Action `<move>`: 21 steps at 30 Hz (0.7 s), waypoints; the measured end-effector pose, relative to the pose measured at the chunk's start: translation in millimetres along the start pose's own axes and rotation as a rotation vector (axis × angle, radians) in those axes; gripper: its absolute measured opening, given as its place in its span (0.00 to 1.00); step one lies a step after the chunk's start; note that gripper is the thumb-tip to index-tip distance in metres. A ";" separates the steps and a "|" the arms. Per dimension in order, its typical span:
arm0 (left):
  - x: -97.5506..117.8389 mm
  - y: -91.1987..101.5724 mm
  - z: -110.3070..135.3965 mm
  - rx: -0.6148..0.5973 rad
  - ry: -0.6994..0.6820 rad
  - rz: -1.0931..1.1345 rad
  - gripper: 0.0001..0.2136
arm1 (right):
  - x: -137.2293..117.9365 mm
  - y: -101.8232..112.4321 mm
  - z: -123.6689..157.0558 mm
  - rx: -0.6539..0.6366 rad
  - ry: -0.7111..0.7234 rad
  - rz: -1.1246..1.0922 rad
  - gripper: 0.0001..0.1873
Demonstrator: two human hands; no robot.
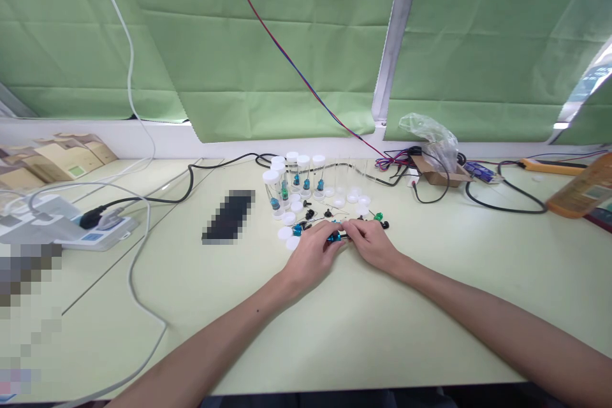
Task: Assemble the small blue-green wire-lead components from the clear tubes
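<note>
My left hand [313, 248] and my right hand [369, 243] meet over the pale green table [335, 319], fingers curled together around a small blue-capped part [333, 237]. Just beyond the fingertips lie loose pieces: a blue one [297, 229], a green one [378, 216], small black ones [309, 213] and several white caps [285, 233]. Behind them stands a cluster of clear vials with white lids [292, 182], some holding blue or green parts. What exactly each hand pinches is partly hidden by the fingers.
A black blurred rectangle [228, 217] lies left of the vials. A white power strip [102, 229] with black and grey cables sits at far left beside cardboard boxes [57, 156]. A box with a plastic bag [437, 159], wires and an orange meter [581, 188] fill the back right.
</note>
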State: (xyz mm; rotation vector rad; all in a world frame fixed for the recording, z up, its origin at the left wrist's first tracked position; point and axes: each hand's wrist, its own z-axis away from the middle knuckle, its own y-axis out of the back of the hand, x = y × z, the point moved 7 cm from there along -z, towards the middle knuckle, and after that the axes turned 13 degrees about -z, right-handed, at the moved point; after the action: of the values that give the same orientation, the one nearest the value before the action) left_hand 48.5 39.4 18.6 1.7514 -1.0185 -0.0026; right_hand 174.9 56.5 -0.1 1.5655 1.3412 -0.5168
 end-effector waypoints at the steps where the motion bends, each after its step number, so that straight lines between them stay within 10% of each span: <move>1: 0.4 -0.1 0.1 0.000 -0.003 0.000 0.09 | 0.4 -0.2 0.0 -0.005 -0.002 -0.002 0.25; 21: -5.0 5.4 -1.9 0.080 0.012 -0.024 0.09 | -4.3 -2.2 3.0 -0.026 0.009 -0.154 0.09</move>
State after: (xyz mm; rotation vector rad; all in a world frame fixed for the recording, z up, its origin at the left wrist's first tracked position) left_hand 42.8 43.6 21.4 1.8342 -1.0007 0.0339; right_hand 172.4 51.6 1.2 1.4523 1.4779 -0.5847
